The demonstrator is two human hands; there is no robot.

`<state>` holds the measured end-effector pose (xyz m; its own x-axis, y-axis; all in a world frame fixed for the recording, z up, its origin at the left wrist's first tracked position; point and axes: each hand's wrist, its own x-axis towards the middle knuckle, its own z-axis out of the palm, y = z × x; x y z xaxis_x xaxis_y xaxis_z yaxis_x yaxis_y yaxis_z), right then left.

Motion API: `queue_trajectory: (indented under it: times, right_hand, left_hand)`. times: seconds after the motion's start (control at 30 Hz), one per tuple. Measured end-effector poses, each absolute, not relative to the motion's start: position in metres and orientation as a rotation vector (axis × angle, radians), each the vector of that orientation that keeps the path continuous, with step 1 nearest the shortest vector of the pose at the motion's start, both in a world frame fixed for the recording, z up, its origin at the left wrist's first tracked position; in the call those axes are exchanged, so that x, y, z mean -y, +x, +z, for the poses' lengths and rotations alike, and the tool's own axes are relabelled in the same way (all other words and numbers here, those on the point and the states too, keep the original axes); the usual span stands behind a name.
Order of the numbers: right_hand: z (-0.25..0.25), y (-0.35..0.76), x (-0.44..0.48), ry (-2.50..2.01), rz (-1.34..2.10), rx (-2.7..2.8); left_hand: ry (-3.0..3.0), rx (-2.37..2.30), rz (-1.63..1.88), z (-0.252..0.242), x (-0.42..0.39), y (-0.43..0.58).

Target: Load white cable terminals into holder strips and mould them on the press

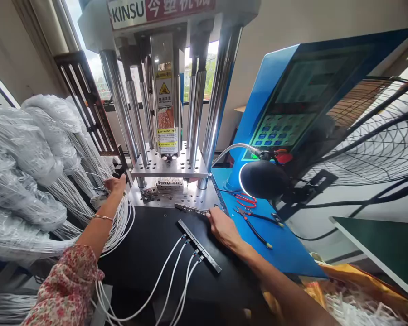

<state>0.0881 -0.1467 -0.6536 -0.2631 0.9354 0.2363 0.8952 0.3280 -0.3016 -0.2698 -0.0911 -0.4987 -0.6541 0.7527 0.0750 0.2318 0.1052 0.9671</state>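
White cables [172,267]: four sit loaded in the fixture bar [199,245] at lower centre of the bench [146,244], while our right hand [224,228] rests loose fingers on a bare second bar [190,208] and our left hand [114,184] curls its fingers round the bundle [122,217], centre left.

It's a factory workshop, plainly: a tall KINSU machine [170,165] on steel columns [117,99] with warning stickers, a blue control panel [285,127], heaps of white cables [88,167] beside it, pliers [255,225] on the bench, and a caged fan [377,131].
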Motion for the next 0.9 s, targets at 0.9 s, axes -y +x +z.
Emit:
queue_trajectory:
  times: [0.9]
  right_hand:
    - [-0.585, 0.06, 0.226, -1.302, 2.004, 1.195]
  left_hand:
    - [0.83, -0.816, 0.287, -0.6, 0.286, -0.187]
